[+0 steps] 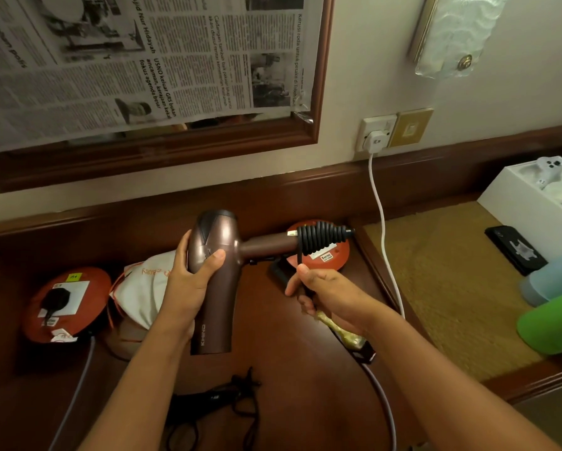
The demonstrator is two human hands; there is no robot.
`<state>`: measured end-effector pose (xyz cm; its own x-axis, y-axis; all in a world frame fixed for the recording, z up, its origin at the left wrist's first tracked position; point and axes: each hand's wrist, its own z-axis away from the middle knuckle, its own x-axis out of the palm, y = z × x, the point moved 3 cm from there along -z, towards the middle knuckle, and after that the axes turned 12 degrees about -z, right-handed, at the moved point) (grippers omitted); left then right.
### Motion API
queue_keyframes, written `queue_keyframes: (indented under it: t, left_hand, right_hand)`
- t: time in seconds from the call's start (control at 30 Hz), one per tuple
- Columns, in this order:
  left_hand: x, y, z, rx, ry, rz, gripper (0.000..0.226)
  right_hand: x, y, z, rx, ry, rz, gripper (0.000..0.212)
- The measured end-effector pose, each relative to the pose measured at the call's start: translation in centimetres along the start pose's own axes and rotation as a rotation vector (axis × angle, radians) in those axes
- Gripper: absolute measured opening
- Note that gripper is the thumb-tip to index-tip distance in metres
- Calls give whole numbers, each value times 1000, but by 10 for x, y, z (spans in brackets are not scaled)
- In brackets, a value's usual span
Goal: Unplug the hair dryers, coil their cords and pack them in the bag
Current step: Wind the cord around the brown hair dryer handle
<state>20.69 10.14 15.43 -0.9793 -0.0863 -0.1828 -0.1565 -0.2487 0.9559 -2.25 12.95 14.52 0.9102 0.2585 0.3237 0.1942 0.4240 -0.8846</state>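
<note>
At the centre of the frame we see a bronze-brown hair dryer (pixel 213 275) held above a dark wooden bench (pixel 289 369). The left hand (pixel 192 281) wraps its fingers and thumb around the dryer's barrel, which points toward the bottom of the frame. The handle juts to the right, and a black cord (pixel 322 239) is wound around it in tight coils. The right hand (pixel 322 291) pinches the loose stretch of this cord just below the coils.

Behind the dryer, at centre left, a white cloth bag (pixel 143 291) with orange trim lies on the bench. An orange cable reel (pixel 66 304) sits at the left with a black plug in its socket, and a second orange reel (pixel 325 252) shows behind the dryer handle. At the bottom centre lies a black hair dryer (pixel 208 398) with its tangled cord.

In the upper right, a white plug (pixel 375 141) sits in a wall socket, its white cable hanging down. A newspaper-covered mirror (pixel 143 70) fills the upper left.
</note>
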Motion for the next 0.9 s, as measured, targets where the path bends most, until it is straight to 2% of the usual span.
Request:
queue_keyframes:
  t: [0.13, 0.33, 0.4, 0.47, 0.73, 0.8, 0.9]
  left_hand:
    - [0, 4, 0, -2, -40, -13, 74]
    - [-3, 13, -2, -22, -87, 1, 57]
    - [-7, 16, -2, -22, -117, 5, 66]
    - [-11, 18, -2, -15, -152, -23, 87]
    - [-20, 30, -3, 68, -210, -92, 119]
    - [-22, 32, -3, 105, -229, -142, 117]
    - [-19, 32, -8, 182, -243, -233, 93]
  right_hand:
    - [-6, 1, 0, 20, -93, -29, 24]
    - [-11, -1, -3, 10, -54, 300, 24]
    - [-15, -5, -4, -5, -50, 304, 35]
    - [-21, -6, -8, -2, -56, 278, 37]
    - [-42, -44, -21, 84, -134, 447, 7]
    - [-48, -54, -28, 113, -119, 639, 7]
    - [-49, -67, -40, 126, -90, 874, 18]
